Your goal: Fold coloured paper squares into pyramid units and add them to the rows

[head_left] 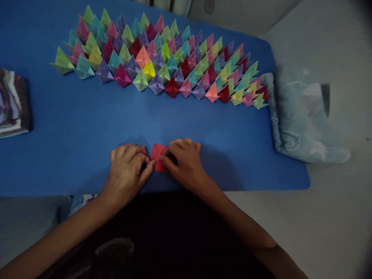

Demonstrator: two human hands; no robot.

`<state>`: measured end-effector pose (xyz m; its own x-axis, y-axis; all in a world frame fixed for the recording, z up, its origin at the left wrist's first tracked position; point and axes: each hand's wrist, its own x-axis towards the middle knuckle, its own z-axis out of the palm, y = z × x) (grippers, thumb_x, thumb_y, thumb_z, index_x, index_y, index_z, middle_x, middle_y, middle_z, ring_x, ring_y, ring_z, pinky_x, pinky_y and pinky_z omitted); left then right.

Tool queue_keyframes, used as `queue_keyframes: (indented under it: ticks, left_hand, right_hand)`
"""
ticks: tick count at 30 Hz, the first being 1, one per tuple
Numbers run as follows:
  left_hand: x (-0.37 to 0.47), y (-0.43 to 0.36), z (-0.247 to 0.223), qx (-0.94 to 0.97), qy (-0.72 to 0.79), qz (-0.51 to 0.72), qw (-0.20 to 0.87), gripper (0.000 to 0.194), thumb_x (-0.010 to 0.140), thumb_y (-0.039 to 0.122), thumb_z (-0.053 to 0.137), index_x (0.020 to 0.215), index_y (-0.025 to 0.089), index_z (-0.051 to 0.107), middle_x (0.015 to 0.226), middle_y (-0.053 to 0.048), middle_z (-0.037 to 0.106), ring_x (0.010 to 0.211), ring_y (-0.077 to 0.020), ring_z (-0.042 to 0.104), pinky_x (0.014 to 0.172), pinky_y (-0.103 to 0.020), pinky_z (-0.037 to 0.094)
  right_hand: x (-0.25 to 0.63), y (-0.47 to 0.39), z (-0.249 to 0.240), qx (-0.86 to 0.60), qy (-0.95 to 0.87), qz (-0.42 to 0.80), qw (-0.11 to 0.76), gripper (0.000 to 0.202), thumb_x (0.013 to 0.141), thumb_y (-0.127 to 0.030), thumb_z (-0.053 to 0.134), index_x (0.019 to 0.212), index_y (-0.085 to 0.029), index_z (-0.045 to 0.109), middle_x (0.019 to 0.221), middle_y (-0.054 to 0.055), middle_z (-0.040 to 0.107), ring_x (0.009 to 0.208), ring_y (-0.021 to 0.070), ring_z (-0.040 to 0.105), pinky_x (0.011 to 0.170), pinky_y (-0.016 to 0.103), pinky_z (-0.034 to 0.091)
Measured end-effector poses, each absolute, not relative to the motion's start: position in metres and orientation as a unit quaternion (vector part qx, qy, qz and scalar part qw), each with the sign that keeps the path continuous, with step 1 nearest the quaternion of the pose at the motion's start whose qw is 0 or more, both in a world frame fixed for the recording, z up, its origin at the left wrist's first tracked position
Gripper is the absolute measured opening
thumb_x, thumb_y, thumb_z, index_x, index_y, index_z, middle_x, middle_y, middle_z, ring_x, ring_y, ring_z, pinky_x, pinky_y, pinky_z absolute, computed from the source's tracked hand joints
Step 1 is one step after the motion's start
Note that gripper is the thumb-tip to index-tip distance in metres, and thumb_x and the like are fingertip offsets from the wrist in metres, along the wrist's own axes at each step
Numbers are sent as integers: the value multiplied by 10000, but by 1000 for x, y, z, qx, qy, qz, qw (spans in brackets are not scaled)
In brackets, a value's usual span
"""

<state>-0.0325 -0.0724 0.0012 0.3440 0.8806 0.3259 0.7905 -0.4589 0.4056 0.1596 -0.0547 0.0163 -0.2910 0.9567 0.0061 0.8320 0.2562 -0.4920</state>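
A small red folded paper square [159, 152] lies near the front edge of the blue table, with crease lines crossing its face. My left hand [129, 164] pinches its left edge between thumb and fingertips. From the other side, my right hand [184, 161] grips the paper's right part, thumb and forefinger pressed together on it. My right fingers hide that part of the paper. Beyond the hands stand several rows of folded paper boats [156, 83] in many colours, apart from both hands.
The blue table [87, 155] reaches under everything. A folded striped cloth [13, 102] lies at its left edge. At the right end, a light blue patterned cloth [305, 124] hangs over the edge. A pale wall [348, 58] stands behind it.
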Motion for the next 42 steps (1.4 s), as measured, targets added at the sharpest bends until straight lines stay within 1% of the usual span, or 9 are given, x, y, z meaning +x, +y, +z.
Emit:
queue_keyframes:
  ticks: [9,13,15,18,22,27,32,37,42]
  left_hand:
    - [-35,-73,2,821,518,227,72,192,965,361,578,882,205,654,1011,-96,704,950,-276,610,789,-436,454]
    - [-39,-75,1,846,473,244,21,88,953,250,604,965,233,689,1036,-79,720,1005,-285,618,849,-457,456]
    - [-41,-77,2,867,434,245,17,163,961,179,574,1039,260,692,1086,-61,735,1051,-282,625,904,-480,451]
    - [-44,-76,3,888,392,237,28,249,975,123,524,1124,256,673,1104,-53,752,1075,-265,646,956,-502,443]
    - [-46,-74,6,900,370,231,3,244,979,97,503,1121,213,665,1079,-60,766,1048,-266,670,963,-513,430]
    - [-47,-78,5,905,358,228,-13,296,989,77,443,1172,195,645,1095,-64,762,1049,-270,669,999,-520,404]
    - [-45,-83,6,910,350,223,-18,339,959,32,420,1148,176,662,1097,-79,760,1039,-257,668,1021,-500,412]
    - [-43,-85,7,913,346,214,-20,345,932,19,447,1163,162,660,1097,-97,751,1045,-264,661,1023,-501,410]
    - [-42,-77,10,918,340,205,-17,230,957,114,507,1087,184,682,1045,-76,751,994,-237,662,1028,-492,406]
  right_hand:
    - [159,-56,16,-583,-768,210,161,195,945,-335,591,794,-222,638,891,8,665,916,193,527,791,350,255]
    - [159,-56,15,-588,-767,203,155,206,954,-336,568,799,-215,630,892,9,658,915,191,525,791,349,257]
    - [158,-56,16,-590,-768,201,147,199,960,-344,558,831,-222,649,904,16,660,923,197,522,791,354,260]
    - [156,-57,17,-572,-782,200,145,170,976,-313,539,979,-280,706,970,16,666,946,200,516,819,371,271]
    - [155,-62,14,-548,-807,172,139,275,1012,-273,489,1092,-365,736,1043,25,667,988,204,509,880,406,282]
    - [160,-73,11,-544,-825,107,110,307,1024,-292,480,1212,-414,690,1232,40,634,1107,242,468,947,455,278]
    - [160,-77,12,-540,-833,77,94,343,1021,-462,447,1300,-394,634,1404,56,543,1207,298,400,973,484,287]
    - [155,-69,12,-552,-824,88,95,348,1030,-446,423,1297,-394,639,1485,44,493,1253,319,365,984,491,287]
    - [156,-56,15,-556,-819,112,94,365,1016,-475,433,1290,-376,653,1516,46,478,1252,341,399,963,509,309]
